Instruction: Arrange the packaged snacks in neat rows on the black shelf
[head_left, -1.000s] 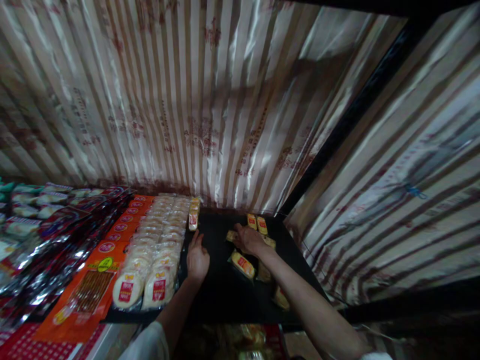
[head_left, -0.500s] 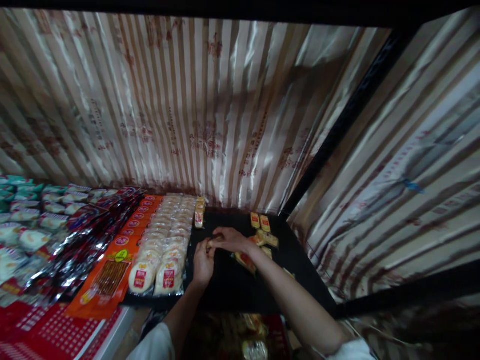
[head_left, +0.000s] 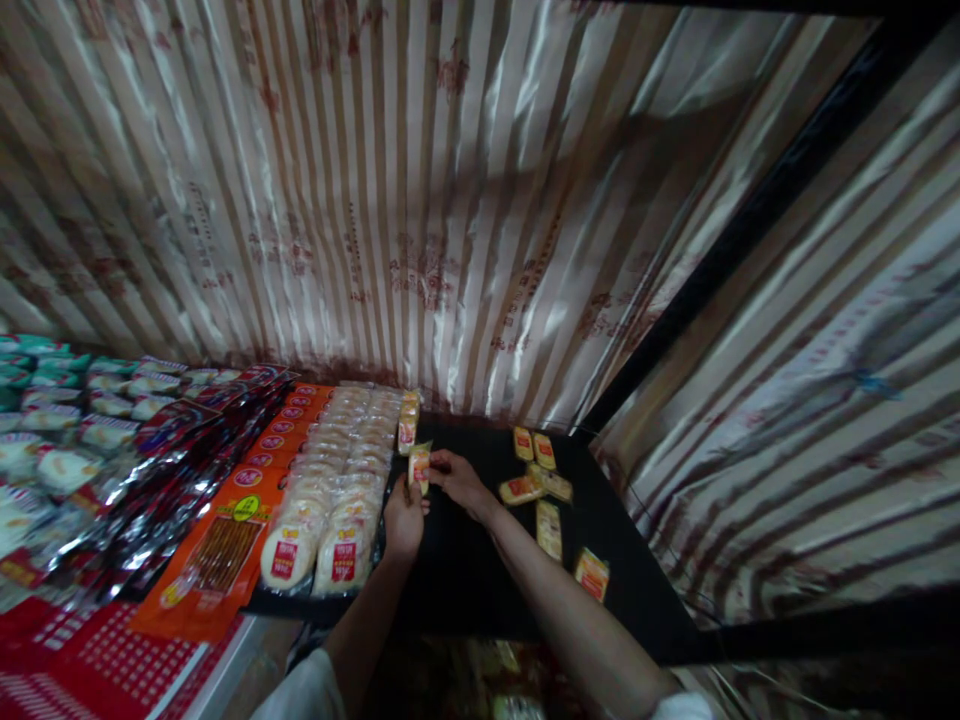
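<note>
Upright between my two hands is a small wrapped snack packet (head_left: 419, 466), yellow with a red label. My left hand (head_left: 405, 518) grips its lower end between thumb and fingers. From the right, the fingertips of my right hand (head_left: 461, 485) pinch at the packet's edge. Just behind it, a short row of matching packets (head_left: 407, 425) lies along the black shelf (head_left: 480, 585). To the right of my right hand, more of these packets are scattered, including a pair side by side (head_left: 533, 448), a crossed pair (head_left: 523, 488) and single ones (head_left: 592, 573).
Left of my hands lie rows of clear-wrapped round crackers (head_left: 343, 555), orange stick-snack bags (head_left: 217, 560), dark shiny packets (head_left: 176, 480) and white-and-green packets (head_left: 67, 465). A red basket (head_left: 112, 650) stands at the front left. Striped sheeting (head_left: 450, 200) and a black post (head_left: 720, 240) bound the shelf.
The packet in my hands now shows upright with its label visible, where the hands covered it before. My right hand has drawn slightly off to the right, and the view has shifted a little.
</note>
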